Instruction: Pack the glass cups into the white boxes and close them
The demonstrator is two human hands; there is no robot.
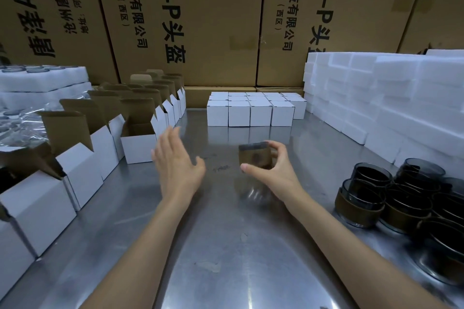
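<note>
Right hand (272, 170) grips glass cup (256, 157) above worktop (226, 246); left hand (175, 163) wide, empty. Next: likely lower cup into nearest open white box (138, 144).

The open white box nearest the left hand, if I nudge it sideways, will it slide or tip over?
The open white box looks like thin card and seems empty, so it is probably light and would likely slide on the smooth metal table. Its raised brown flap stands tall, so a push up there might flex the flap or tip it; push low.
</note>
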